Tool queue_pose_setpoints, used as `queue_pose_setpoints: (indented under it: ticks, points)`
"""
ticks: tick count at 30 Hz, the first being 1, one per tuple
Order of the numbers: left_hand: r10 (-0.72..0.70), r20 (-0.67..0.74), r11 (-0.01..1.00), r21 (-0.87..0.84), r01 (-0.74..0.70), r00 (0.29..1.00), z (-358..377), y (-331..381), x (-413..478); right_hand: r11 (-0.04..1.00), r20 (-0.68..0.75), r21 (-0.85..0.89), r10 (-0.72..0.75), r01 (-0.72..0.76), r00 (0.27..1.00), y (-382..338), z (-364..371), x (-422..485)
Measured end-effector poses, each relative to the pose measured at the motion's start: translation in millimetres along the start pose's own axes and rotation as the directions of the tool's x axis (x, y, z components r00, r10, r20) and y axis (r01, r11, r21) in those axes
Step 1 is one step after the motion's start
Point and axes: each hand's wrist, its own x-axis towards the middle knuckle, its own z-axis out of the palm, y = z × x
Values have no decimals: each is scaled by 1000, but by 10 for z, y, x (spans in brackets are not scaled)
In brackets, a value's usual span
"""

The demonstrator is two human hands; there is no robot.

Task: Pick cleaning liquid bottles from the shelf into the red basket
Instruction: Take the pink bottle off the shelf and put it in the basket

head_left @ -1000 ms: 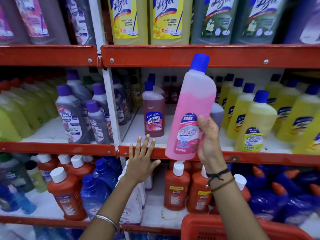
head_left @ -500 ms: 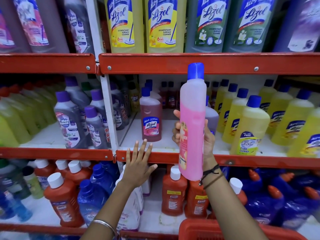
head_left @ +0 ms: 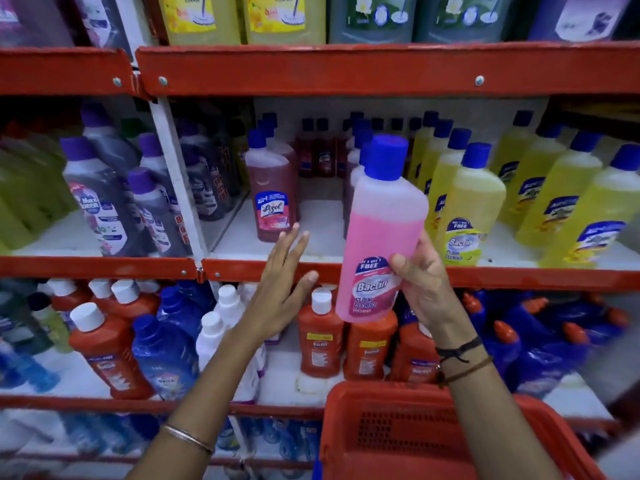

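Your right hand (head_left: 424,285) is wrapped around the lower half of the pink bottle (head_left: 379,233), thumb pressed on the Bactin label, fingers curled behind it. You hold the bottle nearly upright, its blue cap (head_left: 386,156) tipped slightly right, out in front of the red shelf edge (head_left: 519,277). Your left hand (head_left: 280,292) floats empty just left of the bottle, fingers spread and flat, fingertips up over the shelf lip, not touching the bottle. Below your right wrist sits the red basket (head_left: 408,434), mesh wall facing you; its inside is hidden from here. Just beyond your left fingertips stands a dark pink Lizol bottle (head_left: 272,199). Right of your right hand, yellow bottles (head_left: 471,209) crowd the shelf. Under both hands, orange bottles (head_left: 320,336) with white caps line the lower shelf.
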Motion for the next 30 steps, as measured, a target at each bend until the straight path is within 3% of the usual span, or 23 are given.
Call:
queue_pose_setpoints:
  ticks: [5,9,16,24,30]
  points:
    - [-37,-37,926,-377,20,999,395,809,-141,993,-60,-101,50,-56,997,113,-430,-460]
    - [-105,0,843,-531,89,994,750,1093,-234,979,-106,-148,124,-139,987,248,-750,-805]
    - [-258,210,791,-515,331,943,1378,1101,-524,906,-168,-297,262,-302,950,529,-1344,-1354]
    - [-418,357,706,-451,546,835,2260,850,-1177,581,-154,-744,331,-330,931,958,-2000,-1809]
    - [-503,406,691,-342,637,763,2770,629,-1590,486,-206,-775,411,-404,888,1468,-2308,-2174]
